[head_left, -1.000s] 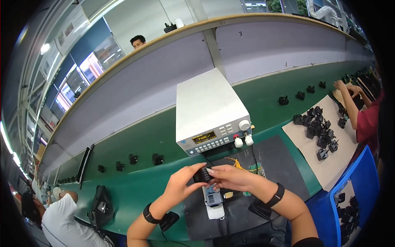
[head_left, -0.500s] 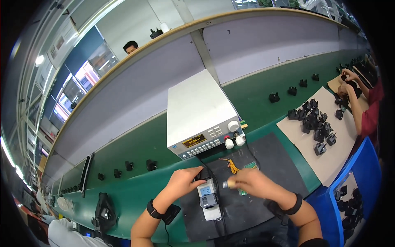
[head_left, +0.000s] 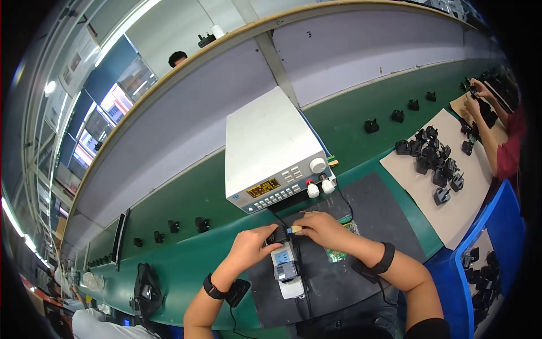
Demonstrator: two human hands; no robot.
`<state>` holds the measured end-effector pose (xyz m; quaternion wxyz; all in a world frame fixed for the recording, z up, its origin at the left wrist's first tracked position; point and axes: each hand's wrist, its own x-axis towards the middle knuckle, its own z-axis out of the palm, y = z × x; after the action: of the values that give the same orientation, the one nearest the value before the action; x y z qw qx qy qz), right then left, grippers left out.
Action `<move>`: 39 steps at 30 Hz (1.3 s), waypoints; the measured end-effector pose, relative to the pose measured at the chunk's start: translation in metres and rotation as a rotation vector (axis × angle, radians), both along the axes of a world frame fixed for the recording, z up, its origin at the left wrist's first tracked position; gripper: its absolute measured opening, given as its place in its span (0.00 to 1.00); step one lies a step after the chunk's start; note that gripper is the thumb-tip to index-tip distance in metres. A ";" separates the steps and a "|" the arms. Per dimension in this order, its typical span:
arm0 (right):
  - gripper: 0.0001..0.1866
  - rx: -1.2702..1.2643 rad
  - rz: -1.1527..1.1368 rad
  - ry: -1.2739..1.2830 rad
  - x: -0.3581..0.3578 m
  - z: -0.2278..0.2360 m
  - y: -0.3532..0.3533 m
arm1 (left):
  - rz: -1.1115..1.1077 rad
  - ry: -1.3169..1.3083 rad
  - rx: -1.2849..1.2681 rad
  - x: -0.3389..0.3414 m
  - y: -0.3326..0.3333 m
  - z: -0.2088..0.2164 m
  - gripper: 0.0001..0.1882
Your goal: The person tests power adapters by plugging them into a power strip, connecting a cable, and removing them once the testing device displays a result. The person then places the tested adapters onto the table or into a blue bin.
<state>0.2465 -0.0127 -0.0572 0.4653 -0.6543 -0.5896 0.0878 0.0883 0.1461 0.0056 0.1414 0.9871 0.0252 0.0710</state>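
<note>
My left hand [head_left: 251, 248] grips a black plug adapter [head_left: 278, 234], which sits at the far end of a white-grey power strip [head_left: 292, 288]. Thumb and fingers close on it from the left. From the right, my right hand [head_left: 324, 229] pinches a small pale plug with a blue tip, looking like a USB plug [head_left: 295, 229], against the adapter's side. How deep it sits is hidden. Another grey-black block [head_left: 287, 271] is mounted on the strip, nearer to me. A green circuit board [head_left: 337, 256] lies partly under my right forearm.
A white bench instrument [head_left: 271, 152] with a lit display stands behind the dark mat [head_left: 384, 214]. Black adapters [head_left: 435, 158] heap on brown paper at right, beside a blue bin [head_left: 460, 271]. More adapters [head_left: 202, 225] line the green bench. A co-worker's hands [head_left: 477, 99] work at far right.
My right hand has moved left and away from me, bringing the plug up to the adapter. My left hand stays on the adapter. The instrument's display shows a different yellow readout.
</note>
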 end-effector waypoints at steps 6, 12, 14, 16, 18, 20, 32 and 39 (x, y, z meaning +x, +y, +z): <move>0.09 -0.116 -0.018 -0.092 -0.002 0.002 0.000 | -0.016 -0.056 -0.002 0.000 0.004 -0.005 0.25; 0.08 -0.091 -0.001 -0.082 -0.005 -0.002 0.000 | -0.016 -0.062 0.004 -0.003 0.000 -0.003 0.25; 0.08 -0.114 0.019 -0.145 -0.003 0.004 0.003 | -0.013 -0.041 0.007 -0.001 0.000 -0.002 0.25; 0.08 -0.141 0.035 -0.201 0.000 0.013 0.007 | -0.025 -0.021 0.025 0.002 -0.002 0.000 0.25; 0.10 -0.333 0.099 -0.234 0.007 0.018 0.014 | -0.011 -0.002 0.011 0.002 -0.003 0.000 0.25; 0.09 -0.306 0.076 -0.247 0.001 0.011 0.009 | 0.001 0.012 -0.005 0.001 -0.007 0.003 0.25; 0.38 -0.249 -1.057 -0.650 0.237 -0.005 -0.031 | -0.064 -0.064 0.284 -0.047 -0.056 -0.003 0.25; 0.27 -0.453 -0.845 -0.231 0.330 -0.049 0.014 | -0.026 -0.101 0.232 -0.045 -0.051 -0.004 0.23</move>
<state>0.5767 0.0016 -0.1066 0.2378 -0.9264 -0.2865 -0.0556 0.0432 0.0948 0.0018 0.0284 0.9922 -0.0031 0.1214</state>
